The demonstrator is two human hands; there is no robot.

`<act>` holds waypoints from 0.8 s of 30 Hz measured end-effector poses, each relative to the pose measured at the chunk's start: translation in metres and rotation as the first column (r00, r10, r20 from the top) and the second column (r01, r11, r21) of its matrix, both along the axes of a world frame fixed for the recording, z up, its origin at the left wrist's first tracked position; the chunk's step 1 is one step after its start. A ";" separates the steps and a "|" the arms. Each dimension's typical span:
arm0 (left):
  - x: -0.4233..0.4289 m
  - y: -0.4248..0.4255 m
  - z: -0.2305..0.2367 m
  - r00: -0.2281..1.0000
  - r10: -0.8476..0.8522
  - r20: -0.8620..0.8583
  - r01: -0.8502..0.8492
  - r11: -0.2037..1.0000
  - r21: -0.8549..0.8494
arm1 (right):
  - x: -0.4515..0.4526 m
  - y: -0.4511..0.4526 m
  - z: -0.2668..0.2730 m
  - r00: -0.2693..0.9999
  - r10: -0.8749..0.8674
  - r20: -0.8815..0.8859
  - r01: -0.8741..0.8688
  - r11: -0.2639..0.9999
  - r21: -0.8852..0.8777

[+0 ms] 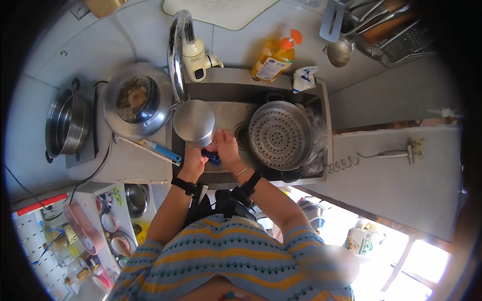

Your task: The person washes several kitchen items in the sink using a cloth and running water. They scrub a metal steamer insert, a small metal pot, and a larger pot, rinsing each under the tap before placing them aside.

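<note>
Both my hands are low in the metal sink [226, 109], beneath the round steel end of the faucet [194, 122]. My left hand [194, 161] is at a dark blue cloth-like item [212, 156], its fingers partly hidden by the faucet end. My right hand [226, 146] touches the same bundle from the right, near something pinkish that I cannot make out. How firmly each hand holds is not clear. To the right, in the sink, stands a steamer pot with a perforated insert [280, 135].
Clear plastic film [320, 139] lies right of the steamer. An orange-pump soap bottle [273, 60] and a crumpled packet [305, 79] stand behind the sink. Left are a lidded pan [162, 109], a blue-handled tool [162, 151] and a steel pot [67, 120]. Utensils hang at the upper right.
</note>
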State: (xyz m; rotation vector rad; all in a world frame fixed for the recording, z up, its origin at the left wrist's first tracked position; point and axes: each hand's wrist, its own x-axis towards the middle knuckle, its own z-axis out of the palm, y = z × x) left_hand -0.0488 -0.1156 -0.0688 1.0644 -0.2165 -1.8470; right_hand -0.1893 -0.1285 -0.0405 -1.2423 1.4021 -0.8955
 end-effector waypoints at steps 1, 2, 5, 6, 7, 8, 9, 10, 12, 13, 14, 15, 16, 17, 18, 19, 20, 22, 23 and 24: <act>-0.002 0.002 -0.003 0.903 -0.045 0.428 0.163 0.956 -0.243 | 0.005 0.007 0.004 0.953 -0.003 -0.303 -0.060 0.978 -0.201; -0.005 0.005 -0.004 0.599 0.034 0.800 0.437 0.823 -0.363 | 0.014 0.012 0.007 0.969 0.006 -0.246 -0.088 0.942 -0.323; -0.020 0.010 0.010 0.612 -0.087 0.786 0.412 0.883 -0.223 | 0.017 0.009 0.012 0.864 0.126 -0.487 -0.250 0.948 -0.198; -0.031 0.009 0.016 0.839 -0.060 0.541 0.139 0.985 -0.106 | 0.014 0.002 0.012 0.691 0.100 -0.716 -0.372 0.898 -0.234; -0.039 0.009 0.022 0.958 0.054 0.280 -0.077 0.994 0.073 | 0.013 0.000 0.012 0.791 0.047 -0.610 -0.239 0.942 -0.237; -0.042 0.008 0.027 0.950 0.029 0.310 -0.074 0.988 0.135 | 0.011 -0.003 0.012 0.855 0.028 -0.518 -0.129 0.979 -0.159; -0.044 0.007 0.030 0.944 0.016 0.330 -0.076 0.982 0.171 | 0.010 -0.004 0.012 0.908 -0.072 -0.414 0.029 0.994 -0.108; -0.044 0.007 0.031 0.938 0.017 0.345 -0.081 0.982 0.171 | 0.011 0.000 0.013 0.887 -0.091 -0.453 -0.021 0.971 -0.237; -0.041 0.005 0.030 0.952 -0.003 0.307 -0.043 0.989 0.143 | 0.013 0.007 0.011 0.928 0.005 -0.374 -0.098 0.968 -0.230; -0.038 0.004 0.027 0.959 -0.007 0.285 -0.026 0.993 0.112 | 0.015 0.011 0.009 0.943 0.105 -0.317 -0.184 0.955 -0.232; -0.036 0.004 0.025 0.965 -0.012 0.263 -0.010 0.997 0.079 | 0.016 0.012 0.006 0.944 0.139 -0.300 -0.214 0.949 -0.233; -0.035 0.003 0.023 0.970 -0.019 0.243 0.008 0.999 0.045 | 0.016 0.013 0.001 0.918 0.052 -0.394 -0.177 0.941 -0.289; -0.035 0.003 0.022 0.965 -0.028 0.262 0.006 0.996 0.086 | 0.013 0.007 -0.004 0.872 0.035 -0.489 -0.206 0.931 -0.302; -0.036 0.003 0.022 0.966 -0.033 0.256 0.024 0.999 0.037 | 0.009 0.000 -0.009 0.821 -0.047 -0.568 -0.176 0.927 -0.332; -0.037 0.002 0.023 0.957 -0.040 0.288 0.023 0.998 0.064 | 0.004 -0.008 -0.014 0.843 0.044 -0.536 -0.169 0.968 -0.185; -0.038 0.002 0.025 0.953 -0.044 0.299 0.032 0.999 0.044 | -0.002 -0.017 -0.018 0.869 0.060 -0.491 -0.100 0.993 -0.056; -0.037 0.002 0.027 0.962 -0.033 0.273 0.009 0.996 0.089 | -0.008 -0.023 -0.021 0.899 0.070 -0.433 -0.031 0.995 0.097; -0.031 0.004 0.031 0.990 0.002 0.144 -0.007 0.999 0.036 | -0.023 -0.029 -0.018 0.996 0.034 -0.088 -0.017 0.982 0.190; -0.026 0.003 0.033 0.988 -0.006 0.155 -0.004 0.998 0.058 | -0.030 -0.030 -0.013 0.993 0.001 0.122 -0.032 0.968 0.249; -0.016 0.002 0.034 0.992 -0.007 0.130 0.003 0.999 0.032 | -0.038 -0.029 -0.007 0.972 0.096 0.214 -0.134 0.977 0.168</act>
